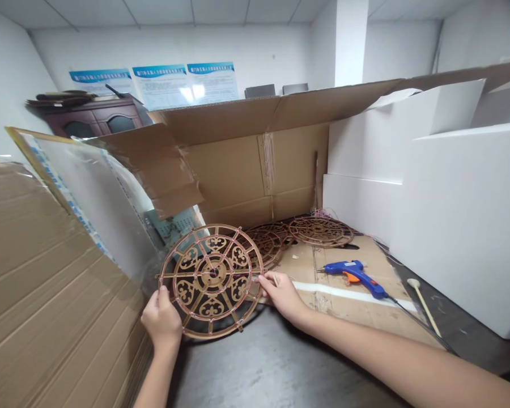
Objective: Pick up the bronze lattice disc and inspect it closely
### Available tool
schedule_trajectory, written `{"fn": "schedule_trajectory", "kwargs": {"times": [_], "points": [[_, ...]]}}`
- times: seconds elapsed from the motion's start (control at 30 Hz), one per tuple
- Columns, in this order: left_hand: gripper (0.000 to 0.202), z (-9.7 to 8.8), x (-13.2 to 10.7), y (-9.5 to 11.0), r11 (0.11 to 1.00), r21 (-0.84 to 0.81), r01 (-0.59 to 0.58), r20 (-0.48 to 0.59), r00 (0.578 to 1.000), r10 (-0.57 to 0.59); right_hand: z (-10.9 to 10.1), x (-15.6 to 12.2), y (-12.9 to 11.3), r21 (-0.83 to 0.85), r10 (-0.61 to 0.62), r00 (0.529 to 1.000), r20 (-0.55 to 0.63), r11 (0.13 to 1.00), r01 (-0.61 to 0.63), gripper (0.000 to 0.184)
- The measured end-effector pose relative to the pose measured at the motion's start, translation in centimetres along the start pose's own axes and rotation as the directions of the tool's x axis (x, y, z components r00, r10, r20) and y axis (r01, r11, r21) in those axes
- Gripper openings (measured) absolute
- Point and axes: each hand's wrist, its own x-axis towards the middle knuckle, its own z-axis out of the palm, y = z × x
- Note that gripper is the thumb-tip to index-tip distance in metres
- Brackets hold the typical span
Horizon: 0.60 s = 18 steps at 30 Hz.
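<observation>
I hold a round, gold-brown ornamental wheel with cut-out scroll patterns upright in front of me. My left hand grips its lower left rim. My right hand pinches its right rim with the fingertips. Behind it, more of the same wheels lie overlapping on a flattened cardboard sheet, and one further wheel lies flat at the back.
A blue glue gun with an orange trigger and a black cord lies on the cardboard. A wooden stick lies on the grey floor. White foam boxes stand right, an open cardboard box behind, stacked cardboard left.
</observation>
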Motion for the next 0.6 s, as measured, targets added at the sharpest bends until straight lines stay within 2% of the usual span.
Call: {"fn": "schedule_trajectory", "kwargs": {"times": [0.2,0.47,0.6], "points": [[0.047,-0.26,0.14,-0.35,1.0,-0.003,-0.016,0.002,1.0,0.016,-0.05,-0.04,-0.04,-0.01,-0.021,1.0,0.009,1.0,0.021,0.044],[0.038,-0.12,0.14,-0.14,1.0,0.012,0.011,-0.033,0.999,-0.011,-0.09,-0.13,0.2,-0.049,-0.038,0.999,0.022,0.998,0.039,0.045],[0.04,-0.1,0.17,0.08,1.0,0.02,0.009,-0.051,0.999,-0.008,-0.13,-0.19,0.08,-0.057,-0.031,0.998,0.051,0.998,0.034,0.044]]}}
